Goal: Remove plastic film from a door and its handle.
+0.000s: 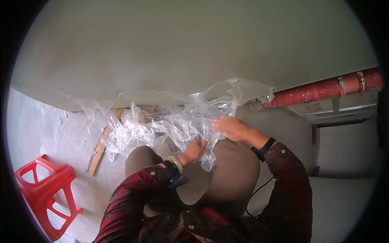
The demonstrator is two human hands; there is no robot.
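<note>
A crumpled sheet of clear plastic film (176,124) spreads before my knees, along the foot of a grey-green wall panel (194,51). My left hand (194,150) has its fingers closed on a bunched part of the film, and a loose end hangs below it between my knees. My right hand (232,129) lies with fingers stretched out against the film's right side, above my right knee. Whether its fingertips pinch any film is hard to see. Thin film also rises against the lower edge of the panel.
On the left a red plastic stool (48,191) lies tipped over. A wooden strip (103,142) lies on the grey floor (73,130). At the right a red pipe (322,91) runs along the panel's edge. A black cable (258,189) shows beside my right leg.
</note>
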